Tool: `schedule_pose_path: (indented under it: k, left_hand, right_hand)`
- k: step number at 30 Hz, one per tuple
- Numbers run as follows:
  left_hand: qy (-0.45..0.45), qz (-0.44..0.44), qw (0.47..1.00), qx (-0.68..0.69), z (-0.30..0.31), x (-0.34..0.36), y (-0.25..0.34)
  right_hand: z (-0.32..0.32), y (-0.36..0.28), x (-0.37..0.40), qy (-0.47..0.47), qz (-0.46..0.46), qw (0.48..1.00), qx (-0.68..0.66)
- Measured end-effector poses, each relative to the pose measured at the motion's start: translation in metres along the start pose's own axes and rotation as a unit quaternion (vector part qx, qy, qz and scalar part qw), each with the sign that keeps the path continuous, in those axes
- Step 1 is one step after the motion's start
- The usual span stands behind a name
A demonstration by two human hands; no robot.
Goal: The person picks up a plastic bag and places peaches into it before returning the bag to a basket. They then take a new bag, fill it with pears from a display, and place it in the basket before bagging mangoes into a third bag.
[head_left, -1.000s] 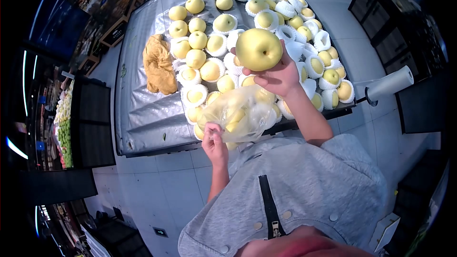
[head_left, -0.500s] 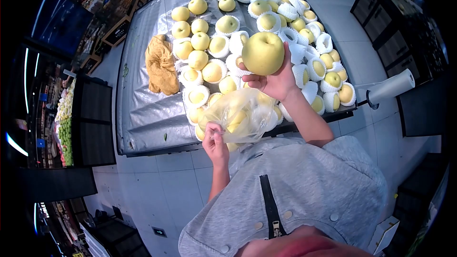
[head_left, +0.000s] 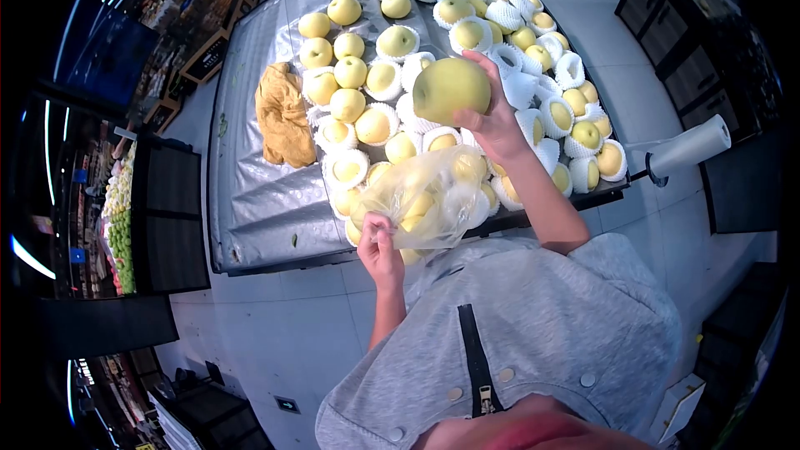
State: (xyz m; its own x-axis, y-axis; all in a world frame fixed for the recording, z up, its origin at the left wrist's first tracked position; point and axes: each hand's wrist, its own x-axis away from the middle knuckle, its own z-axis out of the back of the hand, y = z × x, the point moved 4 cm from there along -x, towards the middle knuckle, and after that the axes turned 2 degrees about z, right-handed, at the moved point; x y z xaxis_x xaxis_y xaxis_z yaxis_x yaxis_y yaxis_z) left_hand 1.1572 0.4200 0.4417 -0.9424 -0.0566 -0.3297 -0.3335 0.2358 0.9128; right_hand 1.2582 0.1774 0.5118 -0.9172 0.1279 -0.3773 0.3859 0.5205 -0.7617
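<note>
A round yellow pear [head_left: 451, 92] is in my right hand [head_left: 498, 129], raised above the display, with the fingers wrapped round its right side and underside. My left hand [head_left: 381, 246] pinches the edge of a thin clear plastic bag [head_left: 433, 192], which hangs out to the right over the front edge of the display. Yellow pears show through the film. Below and behind both hands lie many pears, some bare, others in white foam net sleeves [head_left: 557, 117].
A crumpled mustard-yellow cloth [head_left: 285, 117] lies left of the pears on the grey-covered display table [head_left: 250, 208]. Off its right front corner, a roll of plastic bags [head_left: 687, 150] sticks out on a holder. Dark cabinets [head_left: 679, 42] stand beyond the aisle at right.
My right hand has turned the pear, so its stem hollow no longer faces up, and has shifted slightly left. My left hand keeps its pinch on the bag.
</note>
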Motion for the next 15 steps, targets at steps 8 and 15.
schedule_pose_path:
  k: [8, 15]
  left_hand:
    - [0.003, -0.007, 1.0, 0.006, 0.002, 0.002, 0.0]
    - [0.007, -0.004, 1.0, 0.007, -0.001, 0.004, 0.003]
  right_hand:
    - [-0.003, -0.017, 0.007, -0.002, 0.19, 0.891, 0.413]
    - [-0.006, -0.018, 0.007, -0.025, 0.228, 0.945, 0.234]
